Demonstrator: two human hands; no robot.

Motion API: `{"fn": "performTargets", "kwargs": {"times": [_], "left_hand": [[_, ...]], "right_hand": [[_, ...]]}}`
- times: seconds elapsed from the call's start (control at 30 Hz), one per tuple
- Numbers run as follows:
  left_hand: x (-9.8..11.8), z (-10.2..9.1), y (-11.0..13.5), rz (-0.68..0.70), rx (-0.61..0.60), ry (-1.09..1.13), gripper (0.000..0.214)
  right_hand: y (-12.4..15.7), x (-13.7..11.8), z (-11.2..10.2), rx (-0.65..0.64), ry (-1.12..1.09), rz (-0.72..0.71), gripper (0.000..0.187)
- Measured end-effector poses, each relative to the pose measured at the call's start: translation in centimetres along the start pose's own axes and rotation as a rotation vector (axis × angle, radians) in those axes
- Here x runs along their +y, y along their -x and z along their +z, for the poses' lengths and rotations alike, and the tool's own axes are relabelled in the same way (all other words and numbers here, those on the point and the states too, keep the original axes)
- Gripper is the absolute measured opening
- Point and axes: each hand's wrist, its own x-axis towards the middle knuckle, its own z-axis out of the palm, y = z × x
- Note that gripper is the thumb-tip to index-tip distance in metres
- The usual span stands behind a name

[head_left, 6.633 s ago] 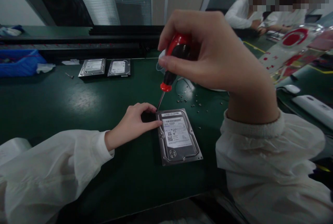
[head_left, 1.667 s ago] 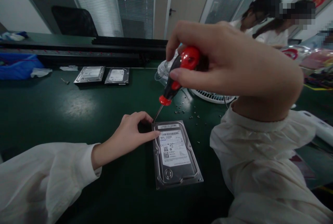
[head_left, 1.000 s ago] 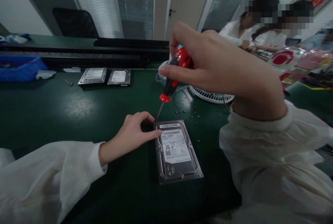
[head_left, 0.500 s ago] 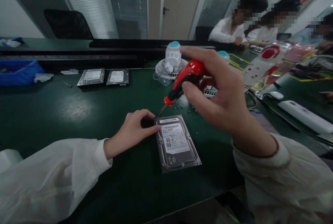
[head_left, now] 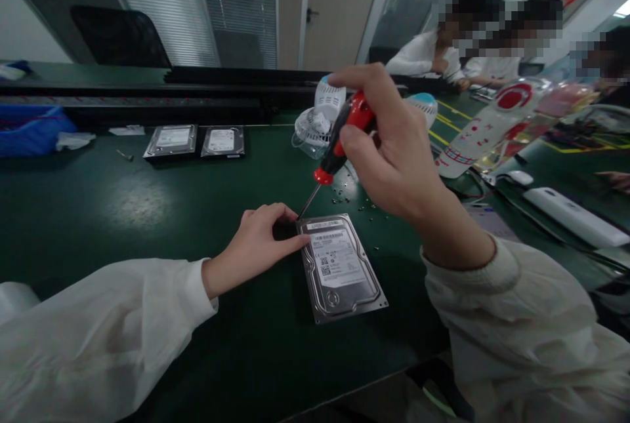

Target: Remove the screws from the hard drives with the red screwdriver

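Note:
A silver hard drive (head_left: 342, 267) with a white label lies flat on the dark green table (head_left: 147, 213). My right hand (head_left: 394, 147) is closed round a red and black screwdriver (head_left: 339, 144), whose tip rests at the drive's far left corner. My left hand (head_left: 258, 246) lies beside that corner, thumb and forefinger curved round the tip and touching the drive's edge. Both arms wear white sleeves.
Several small screws (head_left: 357, 200) lie scattered behind the drive. Two more hard drives (head_left: 194, 141) sit at the back left near a blue bin (head_left: 29, 131). Small white fans (head_left: 319, 121), a plastic bag (head_left: 497, 124) and a white bar (head_left: 573, 216) stand to the right. Other people sit at the far right.
My right hand has shifted on the screwdriver handle and swung to the right of it, with the tip staying at the drive's corner. My left hand has kept its place.

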Motion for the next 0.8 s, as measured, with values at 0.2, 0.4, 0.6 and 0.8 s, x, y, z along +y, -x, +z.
{"fn": "performTargets", "kwargs": {"times": [0.2,0.4,0.6,0.8], "left_hand": [[-0.2,0.0,-0.1,-0.010,0.002,-0.022,0.041],[-0.5,0.1,-0.1,0.000,0.008,-0.013,0.041],[-0.1,0.0,-0.1,-0.018,-0.002,-0.003,0.040],[0.0,0.0,0.0,-0.008,0.011,-0.012,0.035]], "right_hand": [[-0.2,0.5,-0.9,0.018,0.122,0.044,0.031],[-0.4,0.5,-1.4,-0.022,0.055,0.016,0.024],[-0.5,1.0,-1.6,0.033,-0.030,-0.002,0.018],[-0.4,0.7,-2.0,-0.061,-0.064,-0.032,0.013]]}}
